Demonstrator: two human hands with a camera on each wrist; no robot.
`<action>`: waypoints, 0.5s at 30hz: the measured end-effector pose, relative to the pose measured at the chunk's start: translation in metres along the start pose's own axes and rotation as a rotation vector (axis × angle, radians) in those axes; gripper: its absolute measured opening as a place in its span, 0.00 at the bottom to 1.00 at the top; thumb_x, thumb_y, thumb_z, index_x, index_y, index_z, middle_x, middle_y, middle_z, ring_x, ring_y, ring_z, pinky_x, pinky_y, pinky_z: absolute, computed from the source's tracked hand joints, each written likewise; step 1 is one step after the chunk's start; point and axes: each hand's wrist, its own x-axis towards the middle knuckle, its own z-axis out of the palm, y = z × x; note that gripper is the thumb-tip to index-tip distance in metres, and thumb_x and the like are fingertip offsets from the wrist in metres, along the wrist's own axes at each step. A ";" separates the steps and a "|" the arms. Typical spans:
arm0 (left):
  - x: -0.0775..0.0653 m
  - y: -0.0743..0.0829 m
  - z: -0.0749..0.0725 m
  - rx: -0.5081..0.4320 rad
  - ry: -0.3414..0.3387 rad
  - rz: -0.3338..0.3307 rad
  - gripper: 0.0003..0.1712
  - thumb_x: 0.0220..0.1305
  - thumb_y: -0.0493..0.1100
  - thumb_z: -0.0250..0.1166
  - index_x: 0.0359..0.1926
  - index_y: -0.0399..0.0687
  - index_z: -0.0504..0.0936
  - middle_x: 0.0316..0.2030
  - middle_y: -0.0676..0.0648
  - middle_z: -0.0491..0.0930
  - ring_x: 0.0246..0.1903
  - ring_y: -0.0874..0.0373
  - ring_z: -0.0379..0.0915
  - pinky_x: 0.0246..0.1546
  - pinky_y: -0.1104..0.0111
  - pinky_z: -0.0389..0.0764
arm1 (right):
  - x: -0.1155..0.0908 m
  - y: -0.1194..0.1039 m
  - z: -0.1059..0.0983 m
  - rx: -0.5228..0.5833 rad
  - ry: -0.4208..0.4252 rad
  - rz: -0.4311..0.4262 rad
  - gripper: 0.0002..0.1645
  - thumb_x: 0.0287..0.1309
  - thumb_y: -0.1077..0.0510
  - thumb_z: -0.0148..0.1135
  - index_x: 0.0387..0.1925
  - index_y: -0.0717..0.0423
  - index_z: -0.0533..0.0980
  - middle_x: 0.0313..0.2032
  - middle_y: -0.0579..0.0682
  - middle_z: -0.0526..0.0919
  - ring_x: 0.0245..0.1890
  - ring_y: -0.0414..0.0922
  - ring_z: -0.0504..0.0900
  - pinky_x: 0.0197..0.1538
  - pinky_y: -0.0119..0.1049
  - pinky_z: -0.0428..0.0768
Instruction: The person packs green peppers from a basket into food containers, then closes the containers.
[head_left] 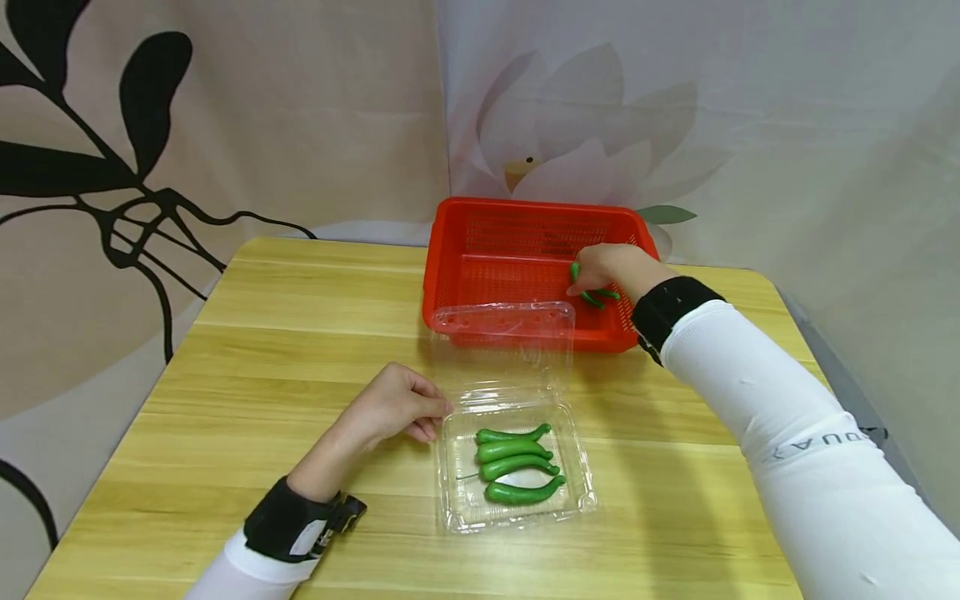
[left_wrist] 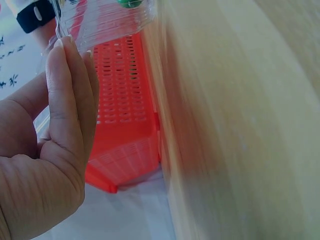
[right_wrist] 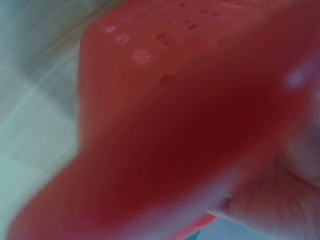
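Note:
A clear plastic clamshell box (head_left: 452,508) stands with its lid (head_left: 502,367) folded back, the lid's far end over the basket's front rim. Several green chili peppers (head_left: 517,451) lie side by side in its base. At the box's left side near the hinge, my left hand (head_left: 397,404) pinches the edge between thumb and fingertips. My right hand (head_left: 611,268) reaches down into the red basket (head_left: 480,283), fingers among a few green chili peppers (head_left: 592,300). Its grip is hidden there; the right wrist view shows mostly the blurred basket wall (right_wrist: 165,165).
The basket stands at the back of the wooden table (head_left: 315,317), close to the cloth backdrop (head_left: 337,125). In the left wrist view the perforated basket side (left_wrist: 120,85) shows beyond the left hand. Bare wood lies left of the box.

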 end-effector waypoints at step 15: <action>-0.004 0.002 0.001 0.020 0.006 -0.007 0.08 0.67 0.33 0.72 0.40 0.28 0.88 0.24 0.43 0.84 0.19 0.57 0.81 0.26 0.61 0.90 | 0.025 0.003 0.010 -0.104 -0.015 0.012 0.19 0.66 0.54 0.71 0.46 0.67 0.79 0.34 0.57 0.77 0.37 0.53 0.77 0.44 0.41 0.80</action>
